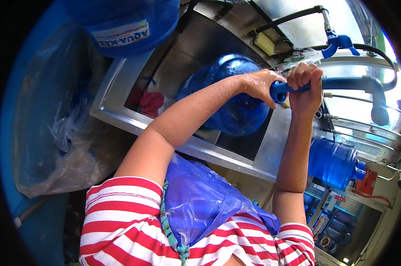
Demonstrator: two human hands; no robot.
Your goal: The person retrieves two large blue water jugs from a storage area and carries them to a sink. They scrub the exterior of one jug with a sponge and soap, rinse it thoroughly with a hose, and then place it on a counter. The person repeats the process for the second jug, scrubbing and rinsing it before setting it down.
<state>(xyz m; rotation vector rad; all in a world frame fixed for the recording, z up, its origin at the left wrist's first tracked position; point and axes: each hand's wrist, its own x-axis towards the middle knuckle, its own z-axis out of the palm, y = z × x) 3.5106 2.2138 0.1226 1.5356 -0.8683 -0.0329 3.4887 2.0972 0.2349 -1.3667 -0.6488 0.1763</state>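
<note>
Steel sink (116, 84): blue jug (242, 113), cloth (151, 103) | left hand (261, 85) clasps neck (279, 98) | right hand (305, 82) grips pipe (344, 84)

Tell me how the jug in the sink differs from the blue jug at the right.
The jug in the sink has the left hand at its neck; no hand touches the jug at the right. The jug in the sink sits inside the metal rim, the jug at the right outside it. In this view, the former looks larger than the latter. Both are see-through blue.
</note>
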